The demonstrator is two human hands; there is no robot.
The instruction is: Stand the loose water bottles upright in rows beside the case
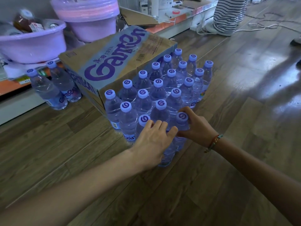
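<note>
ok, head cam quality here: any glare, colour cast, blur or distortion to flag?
Head view: bright glare patches on the glossy wood-plank floor at right; a violet cast over the clear plastic water bottles and printed cardboard case; wide-angle stretching of both forearms at the bottom edge; lilac plastic basins at top left look soft.

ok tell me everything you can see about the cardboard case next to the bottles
The cardboard case is a brown corrugated box with a wide pale blue band and big purple lettering running across its top and down its near end. A barcode and small print sit near its right edge. It looks closed and a bit worn, and lies flat on the wooden floor, set at an angle to the camera. The rows of upright water bottles stand close against its right side, and two more bottles stand by its left end. Neither hand touches it.
</note>
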